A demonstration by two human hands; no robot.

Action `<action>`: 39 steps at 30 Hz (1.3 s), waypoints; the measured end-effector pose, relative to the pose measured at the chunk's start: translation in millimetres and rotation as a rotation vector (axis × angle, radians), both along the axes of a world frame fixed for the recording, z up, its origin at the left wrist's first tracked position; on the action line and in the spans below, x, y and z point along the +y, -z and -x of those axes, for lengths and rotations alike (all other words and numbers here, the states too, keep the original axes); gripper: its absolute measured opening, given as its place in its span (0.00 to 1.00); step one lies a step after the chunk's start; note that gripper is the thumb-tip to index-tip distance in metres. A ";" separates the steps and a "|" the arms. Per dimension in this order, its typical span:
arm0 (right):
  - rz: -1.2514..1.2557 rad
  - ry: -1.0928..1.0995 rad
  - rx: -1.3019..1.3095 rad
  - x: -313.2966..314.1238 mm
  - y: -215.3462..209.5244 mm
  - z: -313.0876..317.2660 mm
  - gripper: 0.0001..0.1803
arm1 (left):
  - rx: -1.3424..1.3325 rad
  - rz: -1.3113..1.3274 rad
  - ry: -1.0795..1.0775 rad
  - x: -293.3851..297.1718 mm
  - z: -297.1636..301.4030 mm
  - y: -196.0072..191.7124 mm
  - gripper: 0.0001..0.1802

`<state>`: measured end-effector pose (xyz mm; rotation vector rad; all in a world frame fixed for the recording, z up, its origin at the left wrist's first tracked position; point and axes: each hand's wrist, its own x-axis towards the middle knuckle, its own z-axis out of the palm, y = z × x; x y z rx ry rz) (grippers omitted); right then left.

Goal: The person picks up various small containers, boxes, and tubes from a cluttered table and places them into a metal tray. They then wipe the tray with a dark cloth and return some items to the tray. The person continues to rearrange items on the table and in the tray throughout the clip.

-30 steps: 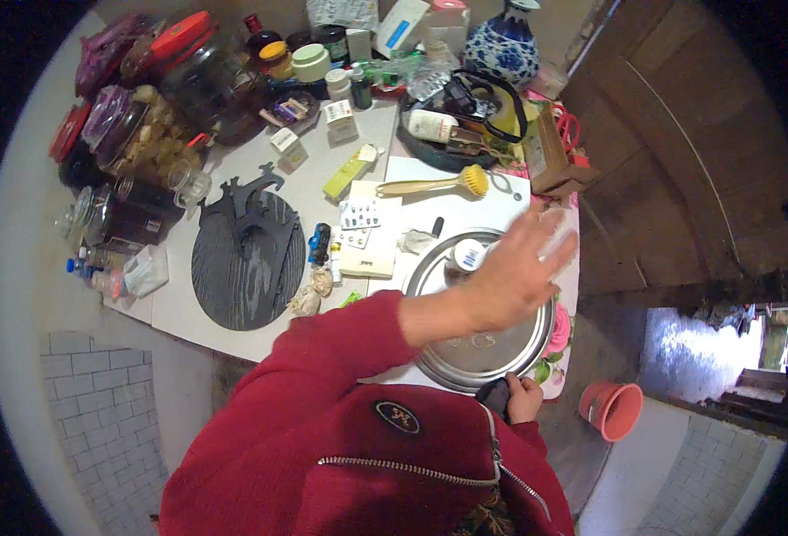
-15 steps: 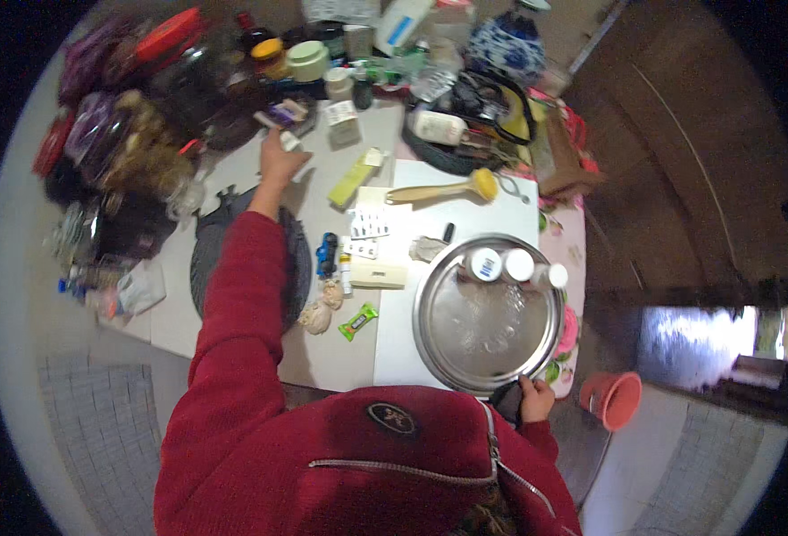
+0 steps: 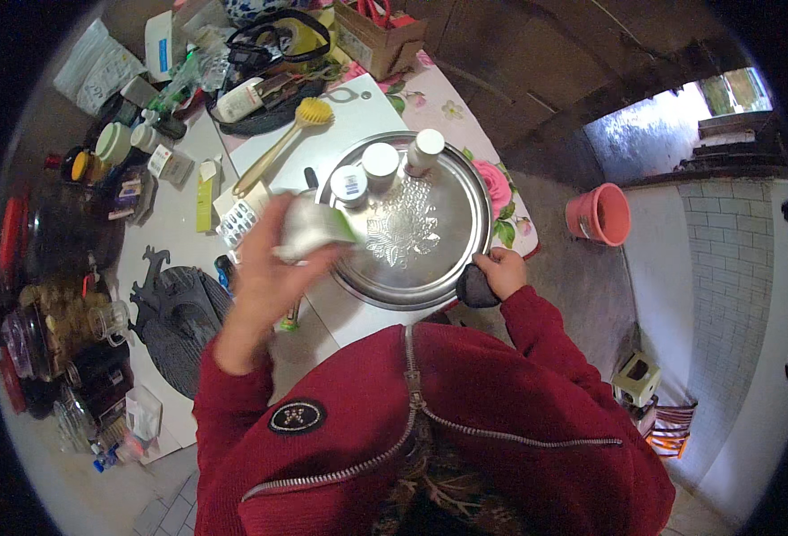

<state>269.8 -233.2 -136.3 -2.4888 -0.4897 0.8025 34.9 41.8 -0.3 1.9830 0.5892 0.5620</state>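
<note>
My left hand is closed around a white container with a green edge, blurred by motion, above the left rim of a round metal tray. Along the tray's far side stand three white-capped bottles: one with a label on its lid, a middle one and a right one. At the tray's near right rim, my right hand pinches a dark cloth-like piece; whether it also grips the rim cannot be told. Blister packs lie partly hidden behind my left hand.
A yellow-bristled brush lies beyond the tray. A yellow-green box and a dark ribbed mat are to the left. Jars and bottles crowd the far left, including a pale-lidded jar. A pink bucket stands right of the table.
My left hand has come back from the table's far left side to the tray, carrying the white container. The view has swung to the right. My right hand stays by the tray's rim.
</note>
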 end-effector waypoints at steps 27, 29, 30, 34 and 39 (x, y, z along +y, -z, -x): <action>-0.192 -0.005 0.041 -3.9 14.6 -1.1 0.20 | -0.129 -0.716 -0.274 16.4 -46.1 40.8 0.37; -0.169 -0.035 0.017 -4.0 13.6 2.5 0.19 | -0.102 -0.792 -0.522 99.1 -10.1 51.4 0.38; -0.189 -0.029 -0.027 -6.8 10.1 0.7 0.19 | -0.011 -0.798 -0.690 140.3 1.1 61.2 0.41; 0.037 -0.077 -0.093 -1.9 6.7 4.2 0.24 | 0.563 -0.440 -0.731 276.2 63.3 102.6 0.52; 0.011 0.005 0.053 -1.8 -8.6 4.6 0.23 | 0.446 -0.637 -0.623 348.0 86.2 162.5 0.48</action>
